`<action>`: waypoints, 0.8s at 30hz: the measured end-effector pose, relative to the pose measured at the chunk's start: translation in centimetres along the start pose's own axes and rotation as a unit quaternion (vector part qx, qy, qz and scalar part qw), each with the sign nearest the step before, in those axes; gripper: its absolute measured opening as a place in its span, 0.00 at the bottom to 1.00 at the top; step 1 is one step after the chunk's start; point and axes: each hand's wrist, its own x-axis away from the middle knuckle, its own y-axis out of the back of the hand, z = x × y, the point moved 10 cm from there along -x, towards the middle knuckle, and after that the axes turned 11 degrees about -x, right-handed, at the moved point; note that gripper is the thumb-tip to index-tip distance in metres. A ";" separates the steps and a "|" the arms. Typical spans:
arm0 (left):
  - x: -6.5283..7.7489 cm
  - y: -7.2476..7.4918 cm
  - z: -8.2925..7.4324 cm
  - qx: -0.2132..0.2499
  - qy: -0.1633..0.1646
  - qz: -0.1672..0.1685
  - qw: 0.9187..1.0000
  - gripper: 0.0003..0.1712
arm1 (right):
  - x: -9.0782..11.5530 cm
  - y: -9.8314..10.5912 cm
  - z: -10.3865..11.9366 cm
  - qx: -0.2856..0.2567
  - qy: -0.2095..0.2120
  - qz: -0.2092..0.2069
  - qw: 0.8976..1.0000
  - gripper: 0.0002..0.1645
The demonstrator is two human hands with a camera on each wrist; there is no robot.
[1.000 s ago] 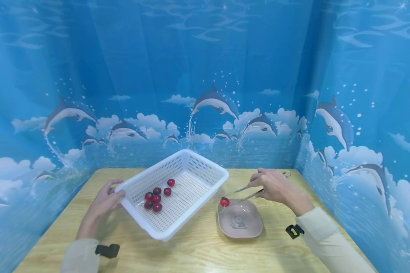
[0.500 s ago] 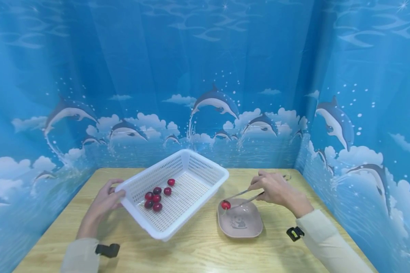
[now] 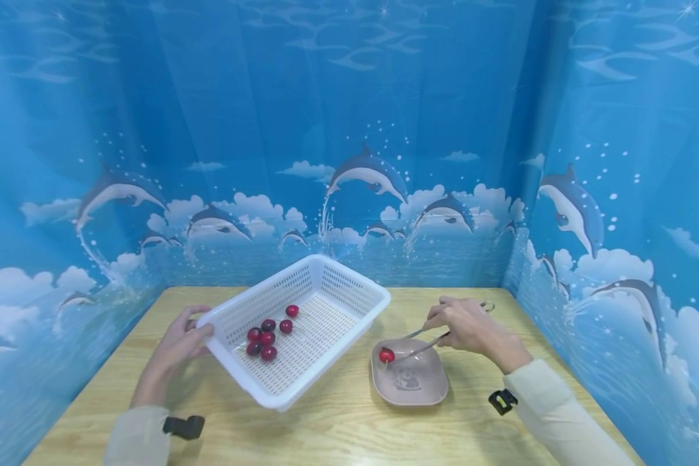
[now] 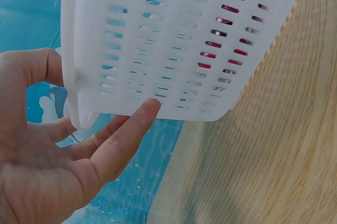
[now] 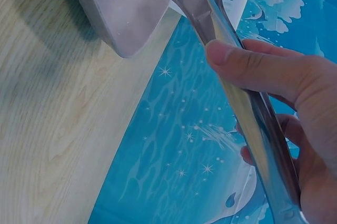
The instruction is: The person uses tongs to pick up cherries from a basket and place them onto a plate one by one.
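My left hand grips the left edge of a white slotted plastic basket, tilted up off the table. In the left wrist view the thumb is over the rim and a finger lies against the slotted outer wall. Several dark red cherries lie inside, toward its left end. My right hand holds metal tongs, thumb on one arm and fingers curled round the other. The tongs' tips reach into a pinkish square dish with a small printed animal, right at one red cherry.
Light wood table under everything. Blue curtain walls printed with dolphins and waves close in the back and both sides. The basket's right corner stands near the dish's back left. Black straps sit on both wrists.
The right hand has lowered the tongs a little, bringing the cherry from over the dish's back left rim down into the dish. The left hand and basket have not visibly moved.
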 end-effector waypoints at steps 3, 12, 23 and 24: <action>0.0 0.0 0.0 -0.002 -0.001 0.000 1.000 0.36 | 0.0 -0.1 0.0 -0.007 0.003 0.002 1.000 0.22; -0.2 0.1 0.3 -0.004 0.005 -0.002 1.000 0.36 | 0.0 -0.1 -0.1 -0.009 0.002 0.003 1.000 0.21; -0.1 0.1 0.2 0.001 0.001 0.002 1.000 0.36 | 0.2 1.4 -0.4 0.001 -0.015 -0.006 1.000 0.23; -0.1 0.1 0.1 0.001 0.000 0.002 1.000 0.36 | 0.2 1.8 -0.5 0.000 -0.020 -0.008 1.000 0.24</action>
